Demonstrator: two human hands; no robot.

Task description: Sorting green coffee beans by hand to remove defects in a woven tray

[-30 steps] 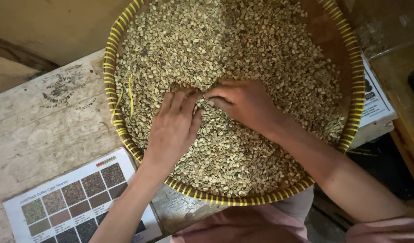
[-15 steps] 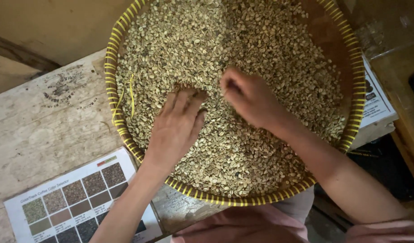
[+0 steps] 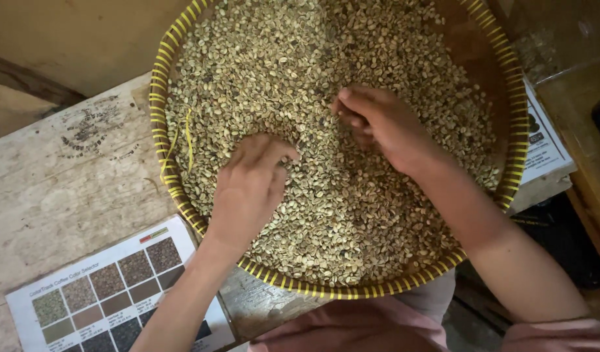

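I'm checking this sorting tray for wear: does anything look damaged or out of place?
Yes. At the left edge of the round woven tray, loose yellow binding strands have come away from the rim and lie on the pale green beans. A few darker beans sit among them. No beans appear spilled on the wooden table.

Pale green beans (image 3: 352,215) heaped in tray (image 3: 158,98)
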